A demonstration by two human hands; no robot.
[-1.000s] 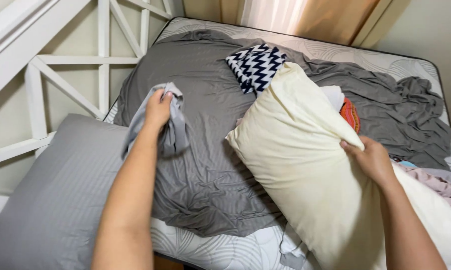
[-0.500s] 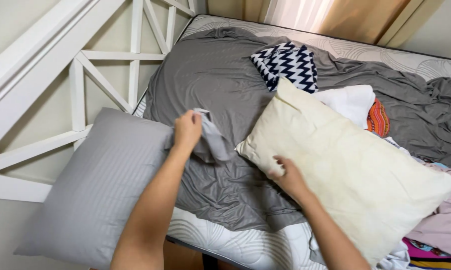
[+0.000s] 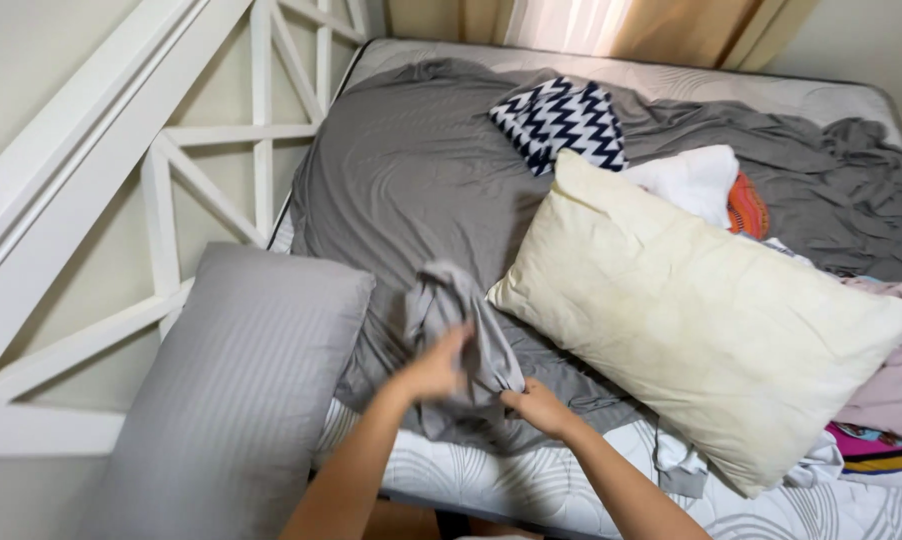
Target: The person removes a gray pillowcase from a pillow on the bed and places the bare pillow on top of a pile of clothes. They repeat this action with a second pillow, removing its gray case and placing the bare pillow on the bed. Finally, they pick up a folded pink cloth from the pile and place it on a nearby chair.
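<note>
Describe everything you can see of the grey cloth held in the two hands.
The small grey fabric piece looks like thin, soft cloth, crumpled and bunched into folds. It is lifted just above the grey bedsheet near the mattress edge. The left hand grips its middle; the right hand pinches its lower edge. Its full shape is hidden.

Bare forearms and hands point(image 3: 441, 365), no sleeves, no jewellery.

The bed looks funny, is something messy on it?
Yes. The grey bed sheet lies rumpled and pulled off the patterned white mattress. The bare cream pillow sits crooked, with a heap of clothes beside it.
</note>
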